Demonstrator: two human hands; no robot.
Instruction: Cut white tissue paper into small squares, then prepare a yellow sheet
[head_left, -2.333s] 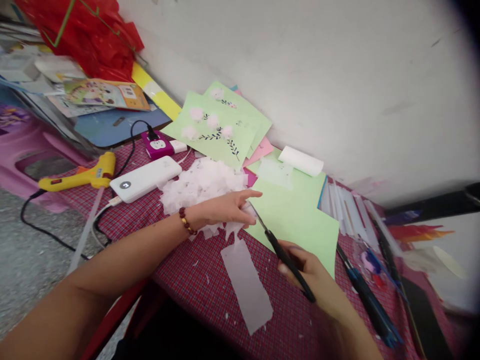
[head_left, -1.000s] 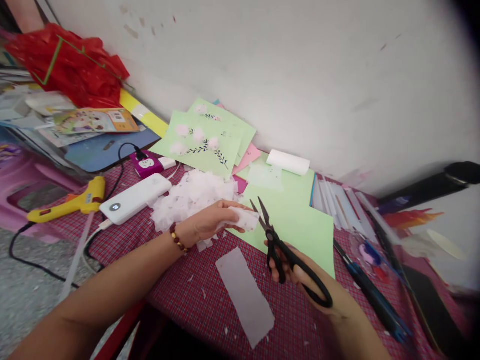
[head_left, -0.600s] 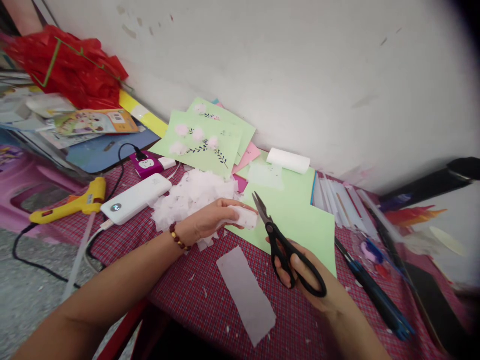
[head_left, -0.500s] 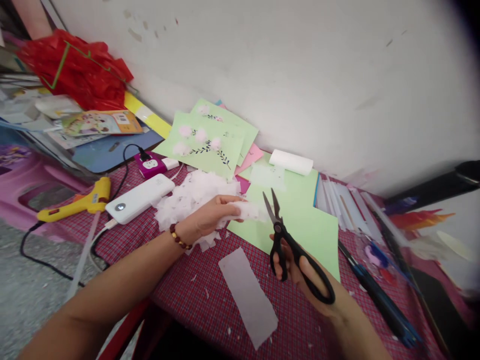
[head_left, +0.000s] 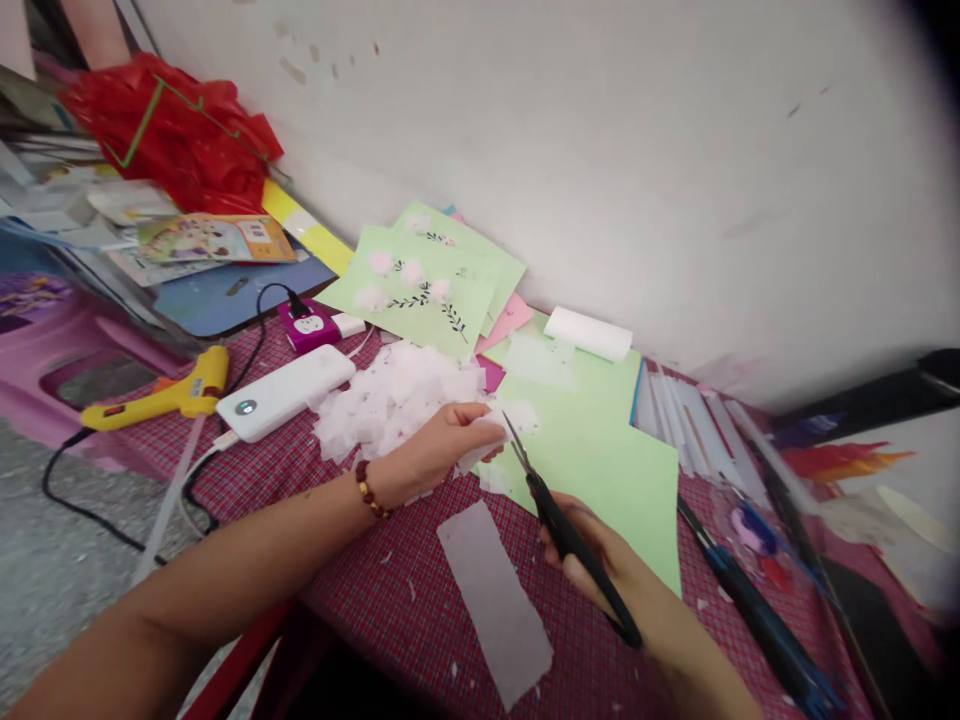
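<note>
My left hand [head_left: 442, 445] pinches a small piece of white tissue paper [head_left: 478, 457] between thumb and fingers. Wrapped round the black handles of the scissors [head_left: 559, 525], my right hand [head_left: 600, 555] holds the blades up beside that paper; the blades look nearly edge-on. Just behind my left hand lies a heap of cut white tissue pieces [head_left: 401, 390]. A long strip of white tissue [head_left: 495, 605] rests flat on the checked cloth in front of me. Under the scissors spreads a light green sheet [head_left: 615, 470], with a few tissue pieces on it.
Green cards with pink puffs and drawn leaves [head_left: 420, 290] lean towards the wall. A white roll [head_left: 589, 333] lies to their right. On the left are a yellow glue gun [head_left: 165, 395], a white power bank [head_left: 285, 392] and a purple plug adapter [head_left: 307, 325]. A dark blue cutter [head_left: 757, 600] lies right.
The scissors have turned from blades spread to nearly edge-on and come close to the paper. My left hand has shifted slightly right, and a tissue piece now lies on the green sheet's near edge.
</note>
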